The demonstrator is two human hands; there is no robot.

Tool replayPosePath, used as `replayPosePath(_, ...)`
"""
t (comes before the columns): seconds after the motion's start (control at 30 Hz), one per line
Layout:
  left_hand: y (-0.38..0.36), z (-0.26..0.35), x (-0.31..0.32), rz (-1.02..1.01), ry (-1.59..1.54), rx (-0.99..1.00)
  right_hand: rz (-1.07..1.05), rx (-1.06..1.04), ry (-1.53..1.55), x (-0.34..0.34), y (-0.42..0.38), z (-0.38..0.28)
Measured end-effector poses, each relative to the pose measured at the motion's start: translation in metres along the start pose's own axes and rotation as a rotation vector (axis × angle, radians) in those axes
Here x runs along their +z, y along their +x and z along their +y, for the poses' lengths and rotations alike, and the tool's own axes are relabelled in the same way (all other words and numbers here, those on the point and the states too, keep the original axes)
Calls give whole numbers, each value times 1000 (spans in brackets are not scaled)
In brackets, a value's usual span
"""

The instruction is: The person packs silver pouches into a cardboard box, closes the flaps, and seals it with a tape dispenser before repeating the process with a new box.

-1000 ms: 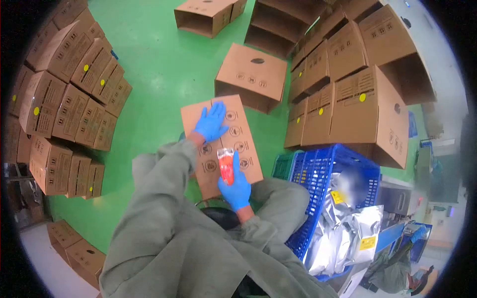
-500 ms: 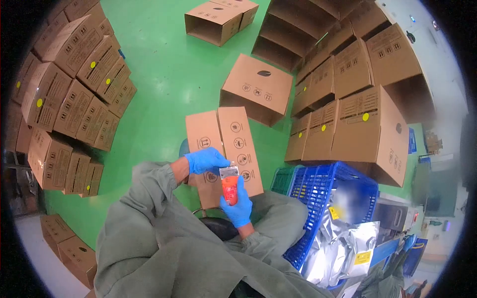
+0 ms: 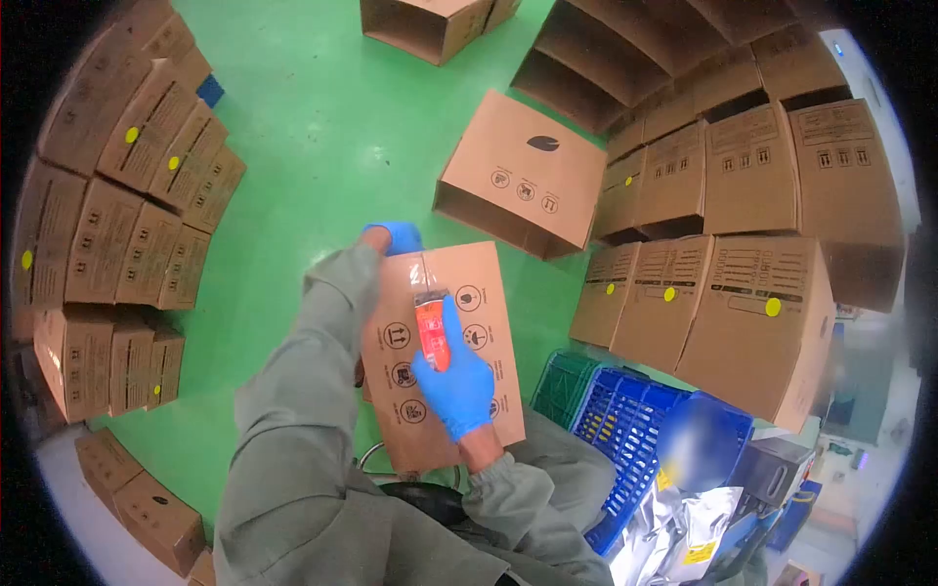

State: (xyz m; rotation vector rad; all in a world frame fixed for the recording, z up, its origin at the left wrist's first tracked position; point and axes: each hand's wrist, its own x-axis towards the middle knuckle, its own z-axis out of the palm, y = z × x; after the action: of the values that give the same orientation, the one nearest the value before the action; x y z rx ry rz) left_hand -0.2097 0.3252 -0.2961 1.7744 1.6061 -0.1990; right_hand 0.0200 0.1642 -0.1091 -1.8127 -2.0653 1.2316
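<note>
At the centre of the frame, a closed carton (image 3: 399, 363) lies in front of the person's body, its flaps meeting along a seam that runs up its printed top. The right hand (image 3: 459, 386), in a blue glove, has its fingers clamped around a red tape dispenser (image 3: 432, 332), whose front edge rests at the seam in the upper half of the carton. A glossy strip of tape (image 3: 418, 273) shows between that edge and the carton's far end. The left hand (image 3: 404, 237), gloved alike, is at the far edge, at the upper middle of the frame; its fingers are partly hidden, and whether they are apart or together cannot be told.

The step in hand looks like laying tape down the seam. To do it well, the left hand should brace the far end and keep the tape's start pressed flat, while the right draws the dispenser toward the body in one even pull, centred on the seam. The flaps should stay level and meeting, since a gap would probably let the tape sag or wrinkle. The dispenser's edge is best kept low, with its cutting side away from the glove.

A blue crate (image 3: 618, 430) stands at the lower right.
</note>
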Motion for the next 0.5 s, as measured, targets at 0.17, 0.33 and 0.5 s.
replayPosePath(0.17, -20, 10, 1, 189, 195, -136, 53, -68, 34, 9, -4, 7)
replayPosePath(0.33, -75, 73, -33, -32, -624, -52, 0, -19, -39, 5, -9, 7)
replayPosePath(0.5, -99, 107, -46, -75, -80, -271, -55, -8, -117, -19, -19, -1)
